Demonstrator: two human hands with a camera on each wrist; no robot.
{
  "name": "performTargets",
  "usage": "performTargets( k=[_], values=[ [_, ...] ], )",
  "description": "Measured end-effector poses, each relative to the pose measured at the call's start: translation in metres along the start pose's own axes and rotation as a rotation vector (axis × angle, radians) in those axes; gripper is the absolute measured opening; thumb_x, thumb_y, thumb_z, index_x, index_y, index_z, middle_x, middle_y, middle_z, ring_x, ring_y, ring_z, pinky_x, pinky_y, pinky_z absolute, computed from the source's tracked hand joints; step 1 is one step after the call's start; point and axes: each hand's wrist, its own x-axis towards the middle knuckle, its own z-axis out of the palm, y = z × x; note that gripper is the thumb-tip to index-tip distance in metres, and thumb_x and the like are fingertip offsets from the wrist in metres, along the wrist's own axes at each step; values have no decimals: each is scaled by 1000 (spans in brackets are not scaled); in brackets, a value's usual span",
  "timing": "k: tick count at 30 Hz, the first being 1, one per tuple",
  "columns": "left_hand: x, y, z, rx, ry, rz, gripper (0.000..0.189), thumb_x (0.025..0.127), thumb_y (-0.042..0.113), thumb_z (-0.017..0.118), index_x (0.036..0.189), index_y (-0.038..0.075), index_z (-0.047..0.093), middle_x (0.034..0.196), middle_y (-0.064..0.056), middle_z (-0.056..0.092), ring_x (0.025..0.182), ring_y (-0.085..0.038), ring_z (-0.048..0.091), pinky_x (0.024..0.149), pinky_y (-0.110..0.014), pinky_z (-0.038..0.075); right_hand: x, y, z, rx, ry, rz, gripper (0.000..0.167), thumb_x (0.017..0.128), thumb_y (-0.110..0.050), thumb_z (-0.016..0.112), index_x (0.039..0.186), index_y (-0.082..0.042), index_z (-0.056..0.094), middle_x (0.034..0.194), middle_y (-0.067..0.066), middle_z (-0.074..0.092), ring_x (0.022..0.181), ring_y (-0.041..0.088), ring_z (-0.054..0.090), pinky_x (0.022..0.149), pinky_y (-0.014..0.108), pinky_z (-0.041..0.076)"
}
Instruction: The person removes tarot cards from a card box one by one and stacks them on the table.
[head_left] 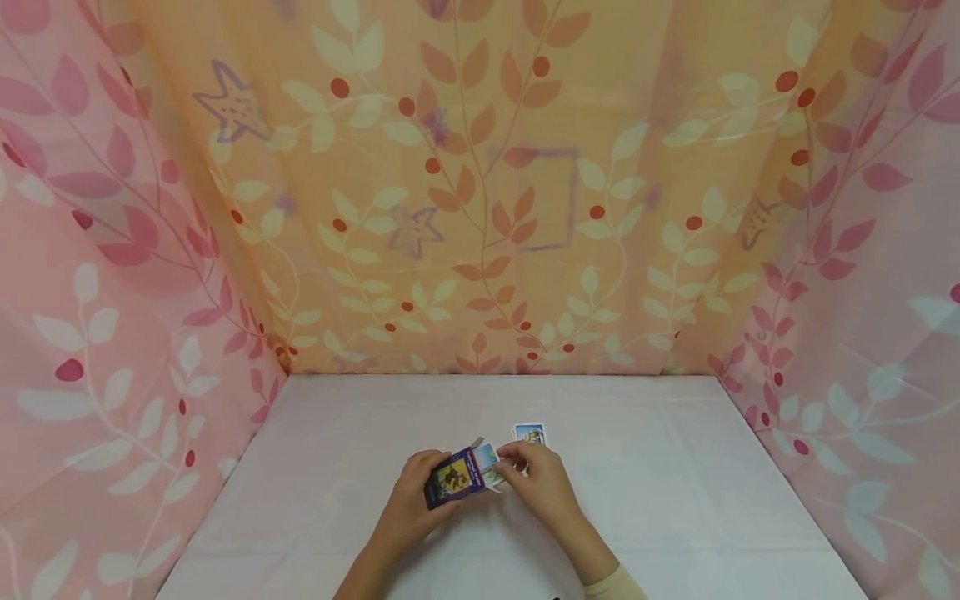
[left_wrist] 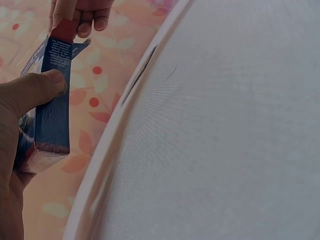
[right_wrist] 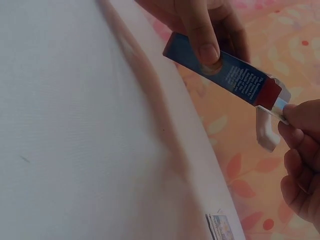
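My left hand (head_left: 412, 497) grips a dark blue card box (head_left: 456, 478) with a yellow picture on its front, thumb along the narrow printed side in the left wrist view. At the box's right end the flaps stand open. Cards (head_left: 486, 457) stick partway out there, and my right hand (head_left: 542, 483) pinches them between thumb and fingertips. In the right wrist view the cards (right_wrist: 280, 106) show as a thin pale strip between the box mouth and the right thumb. Just beyond the right hand, a few picture cards (head_left: 529, 432) lie on the table, partly hidden by it.
A white-covered table (head_left: 360, 417) lies under both hands. Behind it hangs an orange leaf-patterned curtain (head_left: 480, 317), with pink patterned curtains (head_left: 112, 350) at the left and right sides.
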Motion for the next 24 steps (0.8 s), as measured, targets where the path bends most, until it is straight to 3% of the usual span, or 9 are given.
performTargets(
  k=[8,18,24],
  values=[
    [0,1,-1,-3,-4,-7,79,72,24,95,141,18,56,137,7,54,125,-10,52,105,-43,51,2,-3,-8,36,22,6,12,88,-20,82,99,-19,77,83,-13,66,77,4,56,68,22,51],
    [0,1,-1,-18,1,-7,79,72,22,96,140,12,57,137,8,54,125,-11,52,106,-44,51,4,-2,-19,79,22,43,12,88,-18,82,99,-19,77,84,-13,66,78,6,57,68,22,51],
    [0,-1,0,-24,7,1,80,71,22,96,141,21,56,137,10,54,125,-9,52,106,-42,50,6,1,-26,106,34,43,13,87,-17,82,99,-20,77,82,-12,65,77,5,56,67,22,51]
  ],
)
